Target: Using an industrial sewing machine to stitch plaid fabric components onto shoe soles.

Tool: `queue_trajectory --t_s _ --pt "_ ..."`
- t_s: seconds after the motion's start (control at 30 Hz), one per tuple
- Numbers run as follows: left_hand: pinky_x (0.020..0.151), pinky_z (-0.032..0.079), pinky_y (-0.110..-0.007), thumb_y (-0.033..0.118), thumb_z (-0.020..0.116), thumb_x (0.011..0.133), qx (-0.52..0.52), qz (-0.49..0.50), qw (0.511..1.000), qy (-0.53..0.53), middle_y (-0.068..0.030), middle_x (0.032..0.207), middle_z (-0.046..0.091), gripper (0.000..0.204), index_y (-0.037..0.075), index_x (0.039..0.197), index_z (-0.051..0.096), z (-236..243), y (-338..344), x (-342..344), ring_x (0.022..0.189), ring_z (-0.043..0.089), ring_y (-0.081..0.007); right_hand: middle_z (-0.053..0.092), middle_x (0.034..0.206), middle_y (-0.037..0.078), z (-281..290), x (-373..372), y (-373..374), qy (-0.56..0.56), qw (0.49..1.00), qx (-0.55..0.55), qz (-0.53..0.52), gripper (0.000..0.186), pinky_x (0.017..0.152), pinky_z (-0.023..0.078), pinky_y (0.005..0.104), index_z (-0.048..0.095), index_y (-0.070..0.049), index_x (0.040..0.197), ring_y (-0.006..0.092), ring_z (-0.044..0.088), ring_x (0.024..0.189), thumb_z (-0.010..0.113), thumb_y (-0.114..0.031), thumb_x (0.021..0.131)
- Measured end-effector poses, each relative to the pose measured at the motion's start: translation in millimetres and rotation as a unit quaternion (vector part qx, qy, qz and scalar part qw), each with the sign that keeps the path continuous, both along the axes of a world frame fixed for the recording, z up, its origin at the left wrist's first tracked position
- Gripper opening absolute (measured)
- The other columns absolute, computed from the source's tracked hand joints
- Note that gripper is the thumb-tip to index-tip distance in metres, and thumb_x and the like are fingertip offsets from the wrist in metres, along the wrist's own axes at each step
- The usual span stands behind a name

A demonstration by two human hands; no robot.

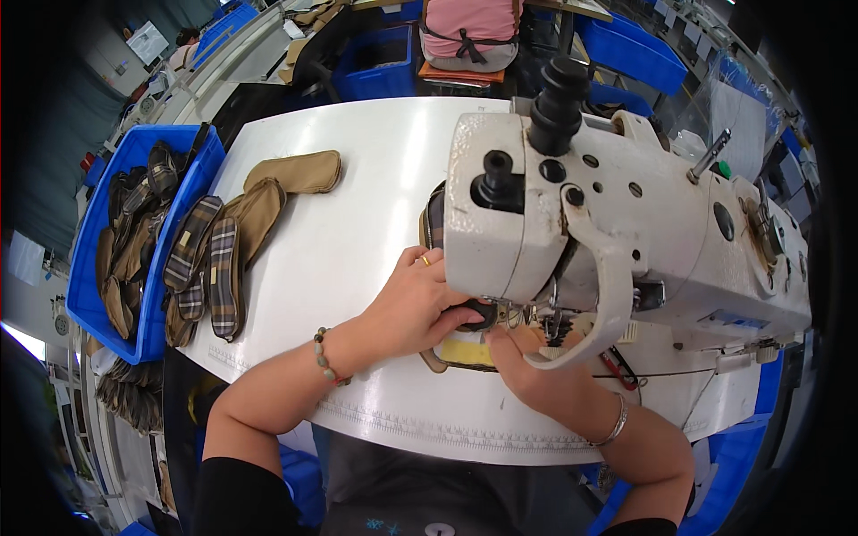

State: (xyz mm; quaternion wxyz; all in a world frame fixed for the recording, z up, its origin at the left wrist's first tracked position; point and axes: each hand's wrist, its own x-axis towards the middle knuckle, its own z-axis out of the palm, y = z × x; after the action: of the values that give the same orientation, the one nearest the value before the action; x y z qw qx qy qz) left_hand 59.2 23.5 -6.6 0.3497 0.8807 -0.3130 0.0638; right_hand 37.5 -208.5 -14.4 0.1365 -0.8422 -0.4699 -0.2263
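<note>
A white sewing machine stands over the right half of the table, its head hiding much of the work under it. A plaid fabric piece with a brown edge shows beside the machine head. My left hand is closed, thumb and fingers pinching the dark edge of this piece in front of the needle area. Close to the needle, my right hand has its thumb and forefinger pressed together at the same work; its other fingers are partly behind the machine's curved lever. A yellow patch lies between my hands.
Several brown and plaid fabric pieces lie at the left of the white table. A blue bin full of similar pieces stands beside them. Red-handled snips lie right of my right hand. Across the table sits a person in pink.
</note>
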Motion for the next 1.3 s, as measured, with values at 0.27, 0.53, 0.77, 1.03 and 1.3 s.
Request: queue_trajectory --t_s 0.27,0.53,0.77,1.03,1.3 --pt "0.099 0.034 -0.047 0.029 0.074 0.085 0.047 0.009 0.999 -0.014 -0.0048 0.104 0.07 0.023 0.014 0.102 0.074 7.5 -0.4 -2.5 0.108 0.059 -0.0273 0.065 0.075 0.006 -13.0 -16.1 1.2 0.048 0.997 -0.065 0.009 0.028 0.046 0.049 0.0354 0.068 -0.001 0.106 0.0206 0.064 0.056 0.066 -0.01 0.08" --pt "0.099 0.035 -0.045 0.026 0.076 0.082 0.031 0.02 0.999 -0.029 -0.0018 0.101 0.072 0.018 0.015 0.096 0.077 8.9 -1.1 -3.8 0.107 0.061 -0.0262 0.062 0.072 0.006 -6.9 -15.6 10.3 0.122 0.992 -0.002 -0.011 0.016 0.045 0.049 0.0373 0.066 -0.004 0.096 0.0228 0.063 0.053 0.066 -0.01 0.08" --pt "0.097 0.036 -0.041 0.024 0.079 0.078 0.01 0.013 1.0 -0.017 0.0007 0.1 0.074 0.017 0.017 0.093 0.079 -3.1 -1.0 -5.8 0.104 0.063 -0.0245 0.055 0.066 -0.001 -13.0 -16.3 10.7 0.082 0.996 -0.023 -0.028 0.036 0.055 0.049 0.0375 0.073 -0.005 0.108 0.0166 0.056 0.053 0.068 -0.016 0.074" --pt "0.094 0.039 -0.04 0.022 0.08 0.076 0.033 0.023 0.995 -0.089 0.001 0.102 0.074 0.017 0.016 0.092 0.079 -12.9 -3.0 -6.8 0.102 0.064 -0.0234 0.054 0.063 0.0 -8.2 -17.3 10.6 0.078 0.993 -0.082 -0.031 0.037 0.05 0.047 0.0373 0.073 -0.004 0.109 0.0168 0.055 0.05 0.067 -0.014 0.074" --pt "0.098 0.039 -0.041 0.023 0.08 0.076 0.06 0.033 0.996 -0.053 -0.0002 0.1 0.074 0.018 0.015 0.092 0.079 0.3 -5.3 -8.2 0.101 0.064 -0.0245 0.056 0.067 0.0 -6.1 -15.7 9.2 0.081 0.996 -0.019 -0.021 0.035 0.055 0.049 0.0362 0.074 -0.005 0.107 0.0183 0.057 0.053 0.069 -0.01 0.073"
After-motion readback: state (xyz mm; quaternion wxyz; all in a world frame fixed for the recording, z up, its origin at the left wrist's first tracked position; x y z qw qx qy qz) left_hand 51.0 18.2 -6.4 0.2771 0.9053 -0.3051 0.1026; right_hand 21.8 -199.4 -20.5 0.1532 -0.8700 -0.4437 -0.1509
